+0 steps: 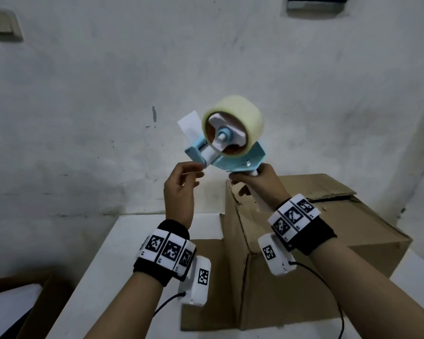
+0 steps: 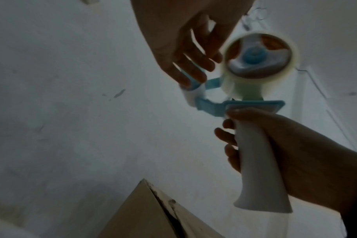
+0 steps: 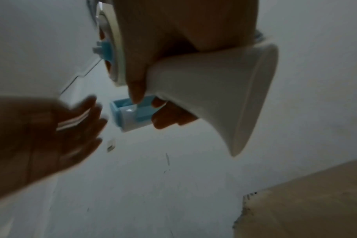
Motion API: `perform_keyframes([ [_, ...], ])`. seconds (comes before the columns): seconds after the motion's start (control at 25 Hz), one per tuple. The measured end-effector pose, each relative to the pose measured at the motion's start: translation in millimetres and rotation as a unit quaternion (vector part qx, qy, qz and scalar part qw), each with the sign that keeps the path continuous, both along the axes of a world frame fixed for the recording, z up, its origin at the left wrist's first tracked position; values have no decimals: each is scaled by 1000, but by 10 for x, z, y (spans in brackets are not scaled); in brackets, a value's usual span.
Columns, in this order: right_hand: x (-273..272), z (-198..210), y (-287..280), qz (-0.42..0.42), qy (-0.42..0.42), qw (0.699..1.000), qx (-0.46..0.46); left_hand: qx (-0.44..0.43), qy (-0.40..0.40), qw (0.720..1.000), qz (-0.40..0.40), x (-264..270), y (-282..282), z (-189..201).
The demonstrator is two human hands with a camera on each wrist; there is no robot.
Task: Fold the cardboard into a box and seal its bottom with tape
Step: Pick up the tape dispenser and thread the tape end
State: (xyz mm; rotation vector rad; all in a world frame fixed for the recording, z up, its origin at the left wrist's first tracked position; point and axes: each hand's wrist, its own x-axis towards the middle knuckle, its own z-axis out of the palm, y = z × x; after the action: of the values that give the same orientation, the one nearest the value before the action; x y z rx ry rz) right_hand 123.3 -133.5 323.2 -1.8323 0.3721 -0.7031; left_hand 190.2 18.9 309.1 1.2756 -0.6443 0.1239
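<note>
My right hand [image 1: 251, 183] grips the white handle [image 2: 257, 161] of a blue tape dispenser [image 1: 235, 159] and holds it up in front of the wall, above the box. A roll of clear tape [image 1: 240, 116] sits on its hub. A white tab [image 1: 190, 123] sticks out to the left of the roll. My left hand [image 1: 197, 173] reaches the dispenser's front roller end [image 2: 194, 93]; its fingers [image 2: 196, 75] lie loosely extended over it, blurred in the right wrist view. The folded brown cardboard box [image 1: 316, 231] stands on the white table [image 1: 132, 241] below my right wrist.
The white wall stands close behind the table, with a switch plate [image 1: 4, 24] at upper left. More brown cardboard [image 1: 42, 302] lies beside the table at lower left. Cables run from both wrist cameras across the box's front.
</note>
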Motion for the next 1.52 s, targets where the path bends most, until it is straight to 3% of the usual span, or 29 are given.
perform_keyframes([
  [0.08,-65,58,-165,57,-11,997,44,-12,121,992,27,59,-164,-14],
  [0.2,-131,79,-399,114,-8,990,78,19,241,969,-47,106,-378,25],
  [0.36,-226,131,-614,129,16,988,80,83,233,957,-149,14,-603,117],
  [0.48,-277,181,-771,154,19,985,80,48,229,951,-205,-76,-737,131],
  [0.68,-294,205,-1001,212,28,966,145,-29,165,970,-177,-189,-932,179],
  [0.92,-317,289,-1194,267,54,937,219,-40,44,998,-28,-361,-1249,310],
  [1.12,-340,280,-1249,286,57,931,217,-73,76,994,-41,-411,-1364,372],
  [1.24,-372,241,-1458,305,61,924,223,-82,53,995,20,-499,-1578,364],
  [1.4,-385,242,-1484,309,64,918,238,-58,-80,987,123,-504,-1625,317],
  [1.52,-368,254,-1517,294,86,914,265,10,-209,954,214,-368,-1658,340],
])
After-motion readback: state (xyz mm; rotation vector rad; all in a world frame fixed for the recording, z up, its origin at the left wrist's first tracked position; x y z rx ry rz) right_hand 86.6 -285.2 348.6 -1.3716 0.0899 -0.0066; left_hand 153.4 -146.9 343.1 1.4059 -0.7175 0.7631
